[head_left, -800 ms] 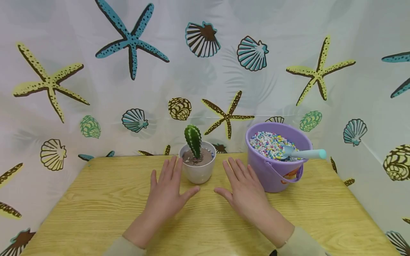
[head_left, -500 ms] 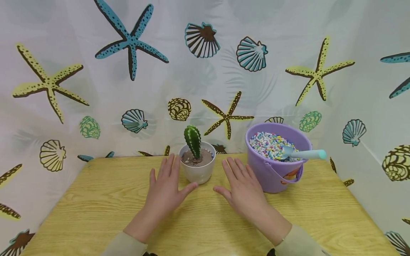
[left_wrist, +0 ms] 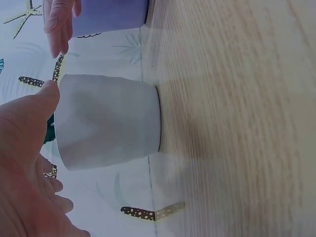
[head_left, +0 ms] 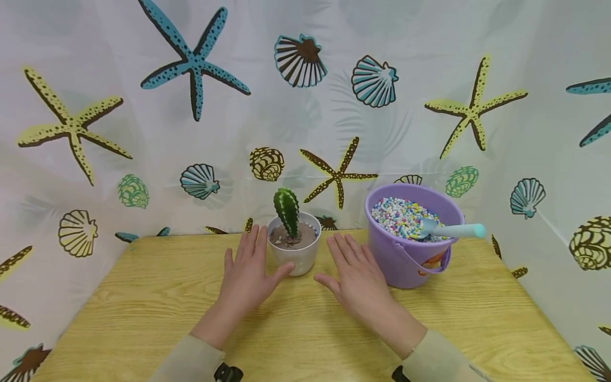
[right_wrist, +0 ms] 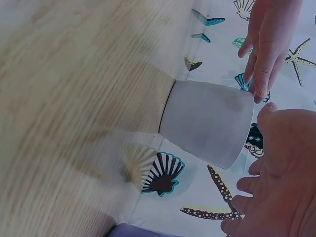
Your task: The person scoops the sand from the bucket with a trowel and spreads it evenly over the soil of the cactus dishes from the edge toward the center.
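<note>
A small white pot point(head_left: 297, 259) with a green cactus point(head_left: 287, 212) in brown soil stands near the table's back edge. My left hand point(head_left: 245, 278) is at the pot's left, fingers straight and thumb spread in front of it. On the other side my right hand point(head_left: 358, 276) is held with straight fingers, between the pot and a purple bucket point(head_left: 398, 260). Neither hand holds anything. Both wrist views show the white pot point(left_wrist: 108, 121) upright on the wood, with the palms near its rim; whether the left fingers touch it, I cannot tell.
The purple bucket holds many small coloured beads point(head_left: 398, 215). A scoop with a pale blue handle point(head_left: 458, 230) rests in them and sticks out to the right. Behind the wooden table point(head_left: 143, 307) hangs a curtain point(head_left: 229, 106) printed with shells and starfish.
My right hand has shifted slightly left, towards the pot. The left hand has risen a little beside it, its thumb moving slightly. Pot and bucket stay where they were.
</note>
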The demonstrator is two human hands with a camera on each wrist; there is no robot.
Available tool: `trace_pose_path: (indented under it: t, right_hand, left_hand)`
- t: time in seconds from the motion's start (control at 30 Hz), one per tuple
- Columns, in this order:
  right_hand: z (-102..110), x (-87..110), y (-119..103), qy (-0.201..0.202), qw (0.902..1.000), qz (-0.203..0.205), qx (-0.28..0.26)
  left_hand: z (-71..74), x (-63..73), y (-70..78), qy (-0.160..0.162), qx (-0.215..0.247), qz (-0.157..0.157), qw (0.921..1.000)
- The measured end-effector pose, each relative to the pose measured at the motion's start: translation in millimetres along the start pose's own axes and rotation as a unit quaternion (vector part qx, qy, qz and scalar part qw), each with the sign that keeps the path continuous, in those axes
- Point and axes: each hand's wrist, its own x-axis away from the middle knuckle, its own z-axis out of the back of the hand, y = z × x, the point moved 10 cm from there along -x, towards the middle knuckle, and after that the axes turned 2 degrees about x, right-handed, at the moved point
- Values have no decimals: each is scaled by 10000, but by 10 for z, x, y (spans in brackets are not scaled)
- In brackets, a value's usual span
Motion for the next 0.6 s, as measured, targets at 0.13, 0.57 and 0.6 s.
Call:
trace_pose_path:
  t: [0.13,0.57,0.6]
  right_hand:
    - [-26,-43,0,9,10000,35,39]
    - [-84,-175,-10,-198,9998,43,-86]
    - [-88,-184,-8,-201,9998,37,-87]
  left_hand:
    - [-10,-45,-16,-10,118,37,9999]
    - [-72,-152,-36,-114,508,137,9986]
    - [-79,-158,-37,-130,545,146,9983]
